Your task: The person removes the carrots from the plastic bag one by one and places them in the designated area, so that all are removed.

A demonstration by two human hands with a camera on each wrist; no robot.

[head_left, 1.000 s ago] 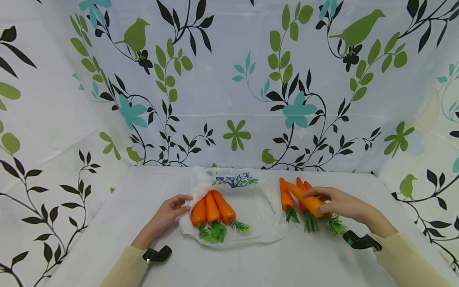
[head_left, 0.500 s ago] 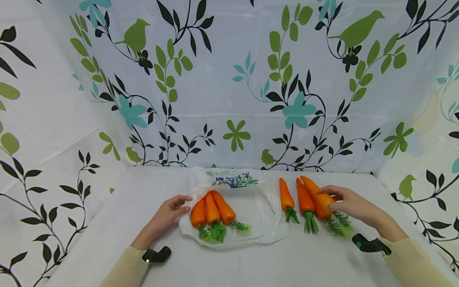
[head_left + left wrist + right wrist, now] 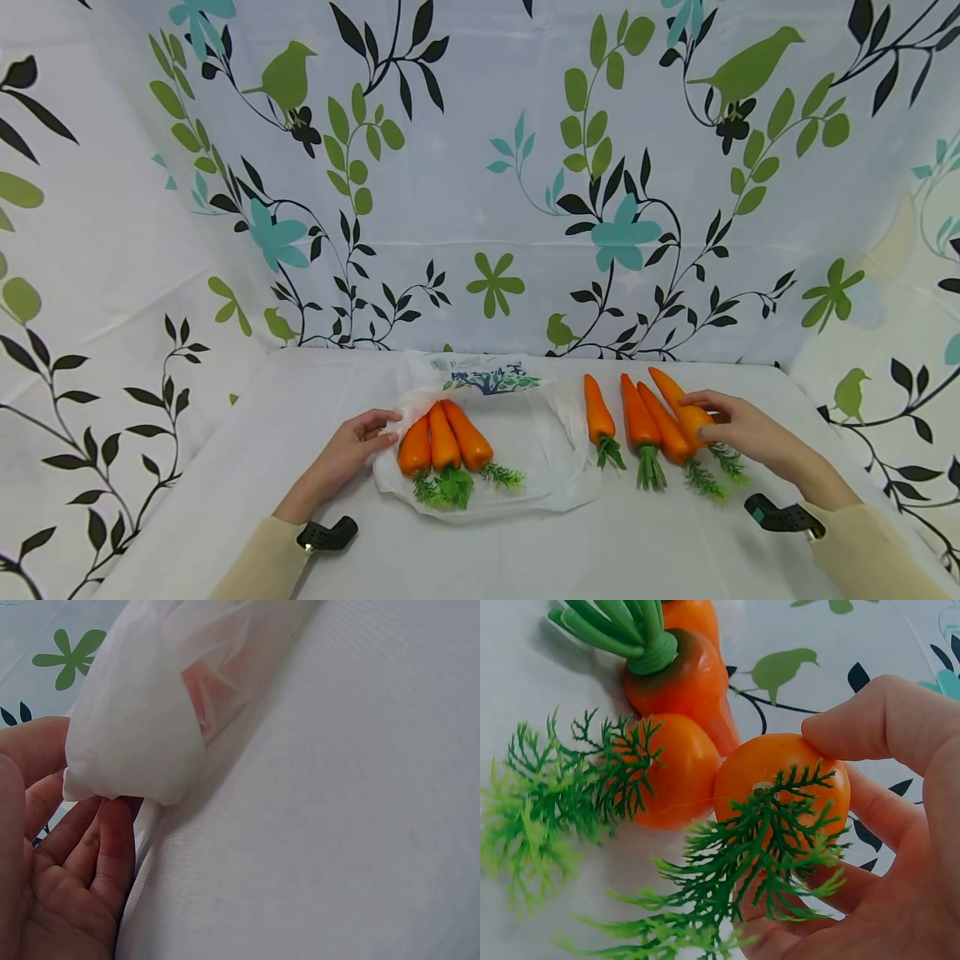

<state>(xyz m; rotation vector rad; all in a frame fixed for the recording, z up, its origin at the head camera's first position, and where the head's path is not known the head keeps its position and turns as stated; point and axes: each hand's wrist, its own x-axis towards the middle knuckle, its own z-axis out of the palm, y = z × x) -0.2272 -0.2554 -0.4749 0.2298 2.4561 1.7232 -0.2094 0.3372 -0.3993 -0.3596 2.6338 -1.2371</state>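
Right hand pinches a glossy, tapered orange carrot with feathery green fronds, rightmost on the white-covered desk; only the right wrist view shows its round stem end face-on. Left hand pinches a thin white plastic bag.

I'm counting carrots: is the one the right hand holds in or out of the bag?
Out: three loose carrots lie between the held carrot and the bag.
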